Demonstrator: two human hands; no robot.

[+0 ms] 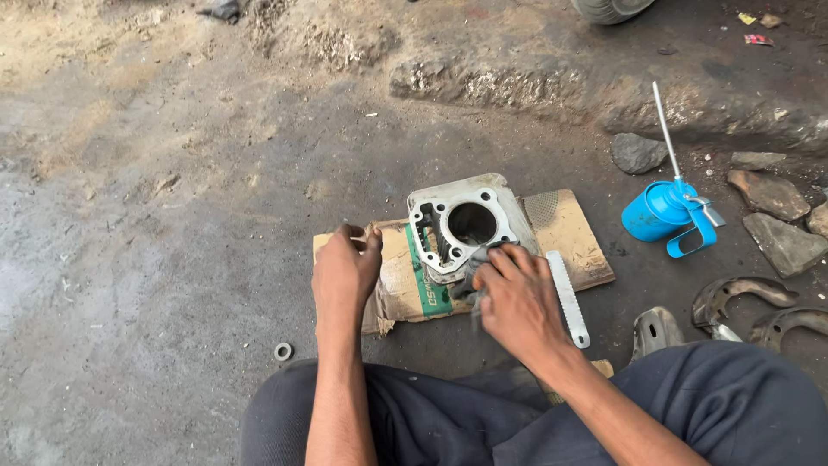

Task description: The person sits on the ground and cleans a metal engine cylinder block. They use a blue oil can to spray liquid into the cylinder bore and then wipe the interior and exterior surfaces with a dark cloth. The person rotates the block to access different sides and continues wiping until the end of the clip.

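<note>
Sitting on the ground, the person works over a cylinder block (461, 224) that lies flat on a piece of cardboard (569, 229), bore facing up. The right hand (516, 298) is closed around a dark rag (473, 280) and presses it to the near edge of the block. The left hand (345, 272) rests at the cardboard's left edge, left of the block, fingers curled; whether it pinches the cardboard or something small there cannot be told.

The block looks like cast metal: heavy for its bulk, rigid, unlikely to give under a grip. Its face seems smooth and possibly oily, so it may be slippery; the outer walls or the bore rim look like the surest places to take hold, with fingers kept off the thin flat face. The fins on its far side may be brittle.

A flat pale file (567, 298) lies just right of the block, partly on the cardboard. Well to the block's right stands a blue oil can (660, 211) with a long spout, among stones. A small washer (283, 351) lies on the ground to the block's near left.
</note>
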